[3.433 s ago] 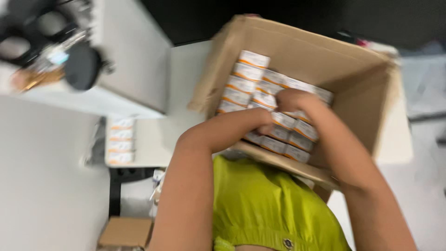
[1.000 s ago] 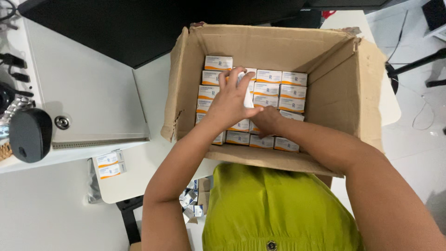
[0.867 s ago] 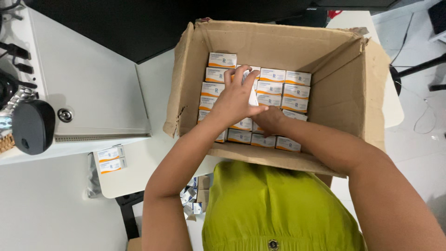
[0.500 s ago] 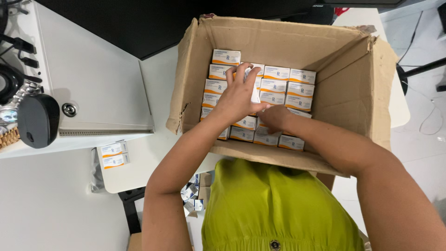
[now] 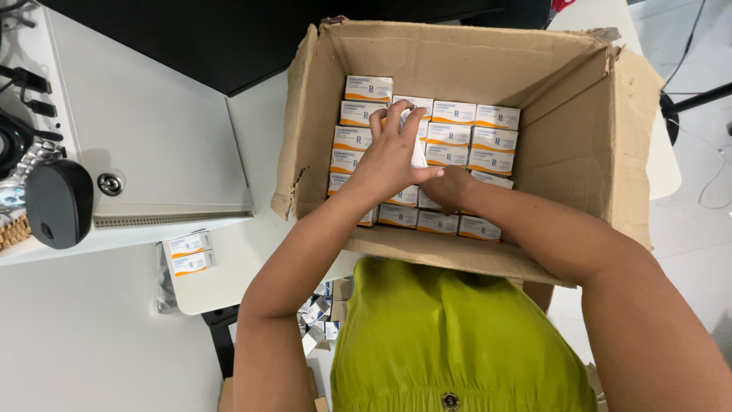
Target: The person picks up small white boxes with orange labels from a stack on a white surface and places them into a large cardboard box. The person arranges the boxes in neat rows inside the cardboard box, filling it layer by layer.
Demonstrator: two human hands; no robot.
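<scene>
Left hand (image 5: 390,156) lies fingers spread over the packed rows of small white-and-orange cartons (image 5: 473,137), thumb and fingers closed on one white carton (image 5: 417,152) standing on end, its long axis upright among the flat-lying ones. Right hand (image 5: 448,188) sits just beside and nearer the body, curled low on the rows; whether it grips anything I cannot tell. Everything lies inside the open cardboard box (image 5: 572,145) on the bench (image 5: 252,252).

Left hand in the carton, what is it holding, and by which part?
The left hand grips a small white box by its upper end, standing among the packed boxes.
</scene>
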